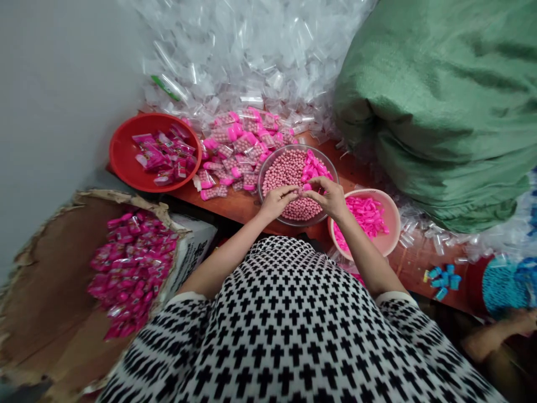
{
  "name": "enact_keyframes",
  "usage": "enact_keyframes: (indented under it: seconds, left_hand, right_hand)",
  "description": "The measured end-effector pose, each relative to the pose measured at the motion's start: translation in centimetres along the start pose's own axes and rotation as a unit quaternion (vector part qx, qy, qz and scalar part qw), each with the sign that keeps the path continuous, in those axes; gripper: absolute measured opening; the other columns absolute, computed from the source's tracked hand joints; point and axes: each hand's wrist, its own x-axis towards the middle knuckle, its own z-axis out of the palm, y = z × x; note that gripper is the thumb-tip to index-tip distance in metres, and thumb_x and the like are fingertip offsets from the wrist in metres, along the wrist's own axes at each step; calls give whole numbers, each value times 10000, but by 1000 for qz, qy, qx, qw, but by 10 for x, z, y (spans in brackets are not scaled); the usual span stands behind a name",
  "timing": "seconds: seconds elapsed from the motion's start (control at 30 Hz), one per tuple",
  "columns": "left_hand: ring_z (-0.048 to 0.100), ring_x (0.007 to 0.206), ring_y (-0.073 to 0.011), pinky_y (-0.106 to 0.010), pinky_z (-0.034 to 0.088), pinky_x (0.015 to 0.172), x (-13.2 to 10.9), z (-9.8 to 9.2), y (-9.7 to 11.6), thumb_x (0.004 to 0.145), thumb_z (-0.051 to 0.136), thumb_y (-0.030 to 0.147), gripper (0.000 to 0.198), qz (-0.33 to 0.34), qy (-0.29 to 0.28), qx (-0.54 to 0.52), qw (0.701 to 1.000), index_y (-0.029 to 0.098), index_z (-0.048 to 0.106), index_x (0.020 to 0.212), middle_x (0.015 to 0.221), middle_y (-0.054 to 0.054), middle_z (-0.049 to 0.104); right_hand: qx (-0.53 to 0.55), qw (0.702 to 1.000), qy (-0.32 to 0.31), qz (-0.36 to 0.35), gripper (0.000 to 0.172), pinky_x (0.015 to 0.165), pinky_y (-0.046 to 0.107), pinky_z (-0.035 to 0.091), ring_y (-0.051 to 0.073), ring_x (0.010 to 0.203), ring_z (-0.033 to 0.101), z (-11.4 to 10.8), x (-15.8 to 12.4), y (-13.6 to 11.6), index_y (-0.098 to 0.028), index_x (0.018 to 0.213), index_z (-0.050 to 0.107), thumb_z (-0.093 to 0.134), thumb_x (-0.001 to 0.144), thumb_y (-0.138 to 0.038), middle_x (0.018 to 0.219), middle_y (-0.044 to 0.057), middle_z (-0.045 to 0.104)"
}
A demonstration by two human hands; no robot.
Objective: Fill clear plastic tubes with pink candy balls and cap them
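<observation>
My left hand point(277, 200) and my right hand point(327, 196) meet fingertip to fingertip over a clear bowl point(268, 162) filled with small pink balls point(289, 170) and some bright pink caps point(314, 166). Both hands are pinched together on a small item that I cannot make out. A pink bowl point(388, 210) of bright pink caps sits just right of my right wrist. A heap of filled pink-capped tubes point(241, 148) lies behind the clear bowl.
A red bowl point(126, 162) with pink packets stands at the left. A cardboard box point(46, 280) holds many pink packets point(130, 268). Clear empty tubes point(243, 56) are piled at the back, beside a big green sack point(440, 106). Blue caps point(442, 278) lie at right, near another person's arm point(499, 336).
</observation>
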Motion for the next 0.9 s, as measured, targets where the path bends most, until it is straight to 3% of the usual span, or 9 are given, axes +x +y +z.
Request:
enact_keyframes:
  seconds: [0.3, 0.6, 0.73, 0.83, 0.9]
  left_hand:
    - [693, 977, -222, -353, 550, 892, -5, 3, 3, 829, 636, 453, 384, 15, 12, -29, 999, 160, 733, 1059, 1065, -95, 735]
    - [696, 938, -195, -319, 517, 905, 3, -4, 24, 821, 637, 241, 202, 70, -29, 113, 991, 230, 760, 980, 1000, -48, 750]
    - [691, 946, -210, -327, 504, 924, 7, -1, 26, 777, 668, 212, 165, 15, -17, 77, 997, 243, 772, 902, 974, -39, 750]
    - [680, 972, -225, -355, 519, 922, 7, 6, 26, 762, 703, 312, 227, -43, 26, -56, 997, 200, 761, 951, 1015, -52, 744]
    - [687, 916, -217, -357, 553, 855, 7, 10, 27, 719, 748, 394, 368, -90, 48, -174, 979, 174, 739, 1014, 1014, -61, 741]
  right_hand:
    - [-13, 998, -55, -1, 472, 616, 246, 394, 138, 653, 540, -2, 2, -8, -182, 777, 585, 621, 793, -652, 733, 17, 626]
    - [-104, 985, -138, -31, 415, 600, 250, 304, 142, 637, 462, -7, 2, -16, -199, 740, 520, 557, 872, -591, 711, 24, 560]
    - [-31, 993, -116, 14, 445, 612, 256, 350, 140, 628, 480, -3, 8, -10, -199, 716, 567, 655, 774, -631, 693, 14, 583]
    - [106, 990, -63, 72, 451, 672, 277, 435, 159, 690, 560, -6, 15, -6, -201, 789, 657, 713, 702, -640, 737, 19, 647]
    - [220, 969, -38, 109, 445, 748, 307, 482, 185, 800, 621, -10, 16, -3, -211, 877, 701, 695, 726, -629, 814, 34, 690]
